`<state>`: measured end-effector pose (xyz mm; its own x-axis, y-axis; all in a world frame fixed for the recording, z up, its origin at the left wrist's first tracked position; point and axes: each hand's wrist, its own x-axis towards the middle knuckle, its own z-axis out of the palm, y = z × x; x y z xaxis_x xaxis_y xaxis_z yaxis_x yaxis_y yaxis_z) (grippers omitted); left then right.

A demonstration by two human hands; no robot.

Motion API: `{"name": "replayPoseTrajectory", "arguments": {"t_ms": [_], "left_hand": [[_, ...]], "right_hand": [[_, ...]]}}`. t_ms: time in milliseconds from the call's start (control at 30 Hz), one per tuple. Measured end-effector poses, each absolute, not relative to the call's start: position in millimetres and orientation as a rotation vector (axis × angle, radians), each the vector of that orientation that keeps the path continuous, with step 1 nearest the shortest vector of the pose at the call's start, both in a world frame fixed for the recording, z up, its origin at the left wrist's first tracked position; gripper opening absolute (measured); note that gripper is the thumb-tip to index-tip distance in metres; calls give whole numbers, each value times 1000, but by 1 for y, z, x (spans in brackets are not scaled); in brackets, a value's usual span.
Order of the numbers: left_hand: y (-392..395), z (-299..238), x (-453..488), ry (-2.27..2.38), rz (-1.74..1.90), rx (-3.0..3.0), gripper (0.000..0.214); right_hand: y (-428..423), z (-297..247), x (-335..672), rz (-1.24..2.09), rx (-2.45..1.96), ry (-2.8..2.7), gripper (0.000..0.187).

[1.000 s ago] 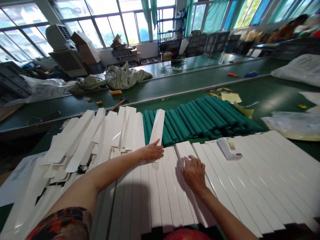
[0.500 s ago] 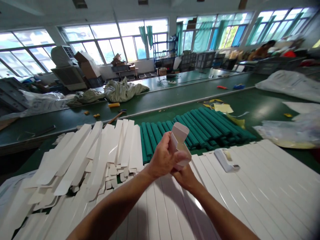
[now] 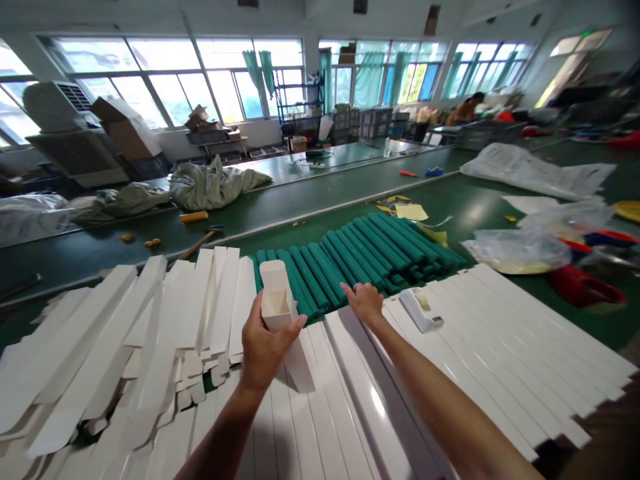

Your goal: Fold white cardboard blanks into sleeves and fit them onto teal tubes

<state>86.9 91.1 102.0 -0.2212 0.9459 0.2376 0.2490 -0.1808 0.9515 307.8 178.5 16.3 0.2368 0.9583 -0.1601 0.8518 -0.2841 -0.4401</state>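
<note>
My left hand (image 3: 265, 347) grips a white card strip folded into a square tube (image 3: 276, 297), its open end facing up and a flat flap (image 3: 299, 363) hanging below my fingers. My right hand (image 3: 365, 300) is open and holds nothing, its fingers spread at the far edge of a fanned sheet of flat glossy white card strips (image 3: 350, 373). A loose heap of white die-cut card blanks (image 3: 150, 333) lies to the left of my left hand. Just beyond my right hand is a stack of green ribbed rods (image 3: 360, 257).
A white tape dispenser (image 3: 419, 310) lies on the strips right of my right hand. Plastic bags and a red container (image 3: 577, 287) sit on the green bench at right. Another bench behind holds tools and sacks (image 3: 215, 188). A person (image 3: 465, 108) is far off.
Both hands lay flat on the strips, then met around the folded card. Now my right hand has let go and moved forward, and my left hand alone holds the tube. The view has tilted upward.
</note>
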Motion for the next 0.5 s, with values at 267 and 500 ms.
{"name": "replayPoseTrajectory", "arguments": {"t_ms": [267, 500], "left_hand": [[90, 94, 94, 1425, 1534, 1374, 78], [91, 90, 100, 1382, 1683, 1890, 95]], "right_hand": [[213, 28, 289, 493, -2400, -1869, 36], [190, 184, 372, -75, -2210, -1802, 51]]}}
